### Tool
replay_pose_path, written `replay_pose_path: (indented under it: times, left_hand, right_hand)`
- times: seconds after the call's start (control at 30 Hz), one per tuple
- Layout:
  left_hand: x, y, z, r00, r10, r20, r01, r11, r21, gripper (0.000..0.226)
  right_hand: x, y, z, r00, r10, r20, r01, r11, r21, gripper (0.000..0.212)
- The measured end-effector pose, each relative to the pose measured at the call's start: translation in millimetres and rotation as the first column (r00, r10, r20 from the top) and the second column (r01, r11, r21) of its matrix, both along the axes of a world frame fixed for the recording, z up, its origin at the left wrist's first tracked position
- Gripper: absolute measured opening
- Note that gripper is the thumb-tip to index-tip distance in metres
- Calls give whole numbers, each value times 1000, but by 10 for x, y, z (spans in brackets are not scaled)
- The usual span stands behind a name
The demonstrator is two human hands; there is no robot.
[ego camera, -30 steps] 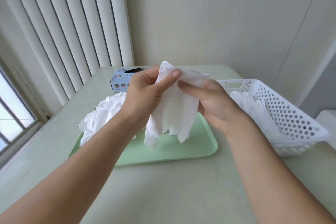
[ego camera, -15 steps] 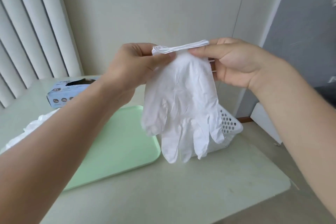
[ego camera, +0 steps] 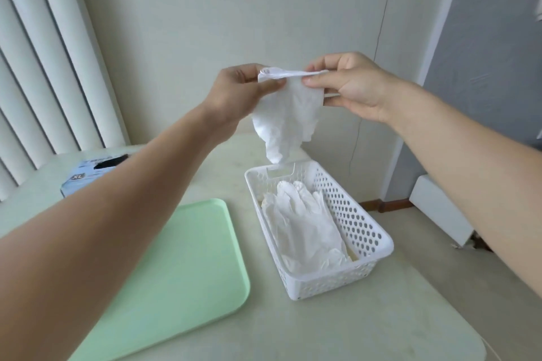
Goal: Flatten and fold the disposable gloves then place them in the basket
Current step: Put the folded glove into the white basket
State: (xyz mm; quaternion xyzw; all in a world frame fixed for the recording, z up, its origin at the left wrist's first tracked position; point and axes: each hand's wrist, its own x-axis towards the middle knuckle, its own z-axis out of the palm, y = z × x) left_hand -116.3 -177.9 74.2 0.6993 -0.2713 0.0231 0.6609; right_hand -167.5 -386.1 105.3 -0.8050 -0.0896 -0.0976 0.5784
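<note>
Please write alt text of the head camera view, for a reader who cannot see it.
Two bare hands, the left hand and the right hand, pinch the cuff of a crumpled white disposable glove in the air above a white perforated plastic basket holding flat white gloves. A mint green tray lies beside it.

Two bare forearms, no sleeves in view as far up as the frame edges. Left hand and right hand both uncovered: no rings, no watch, no bracelet or band at either wrist. Fingernails short and unpainted where visible on the thumbs. No marks, tattoos or plasters visible on arms or hands.
</note>
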Motion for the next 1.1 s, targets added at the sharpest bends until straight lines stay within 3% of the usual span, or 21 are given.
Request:
replay_pose_path:
  times: [0.1, 0.2, 0.37, 0.5, 0.67, 0.77, 0.83, 0.93, 1.0, 1.03, 1.1]
  left_hand:
    - [-56, -12, -372, 999, -32, 43, 26, 992, 124, 5]
    - [-177, 43, -833, 984, -145, 99, 105, 937, 332, 8]
    - [-467, 86, -1285, 907, -408, 106, 224, 680, 698, 8]
    - [-618, -6, -1350, 877, -466, 115, 199, 571, 796, 8]
    - [-803, -156, -1259, 857, -513, -48, 282, 390, 876, 5]
    - [-880, -193, -1232, 844, -521, -126, 322, 305, 896, 14]
    - [-901, -201, -1197, 838, -520, -166, 334, 246, 910, 20]
    - [-885, -231, -1156, 856, -475, -204, 351, 243, 904, 26]
    - [-818, -278, -1152, 902, -419, -110, 253, 303, 919, 24]
    - [-768, -307, -1151, 921, -390, 2, 133, 319, 939, 22]
    - [-704, -356, -1148, 919, -337, 205, -111, 279, 954, 19]
  right_hand:
    - [-91, -87, -384, 998, 4, 67, 11, 978, -210, 14]
    - [-315, -144, -821, 996, 85, -2, -79, 919, -386, 11]
    - [-678, -103, -1320, 966, 170, -196, -257, 729, -634, 18]
    - [-793, -59, -1372, 954, 182, -237, -299, 593, -747, 21]
    - [-832, -50, -1270, 926, 201, -318, -377, 493, -784, 18]
    - [-862, -35, -1244, 870, 205, -448, -488, 476, -731, 6]
    - [-836, -34, -1264, 808, 180, -561, -573, 459, -679, 11]
    - [-744, -58, -1265, 712, 148, -687, -651, 506, -566, 19]
    - [-642, -72, -1252, 723, 158, -673, -606, 613, -507, 20]
    - [-574, -71, -1246, 798, 145, -585, -528, 635, -564, 19]
    - [-428, -16, -1272, 943, 88, -321, -312, 572, -759, 13]
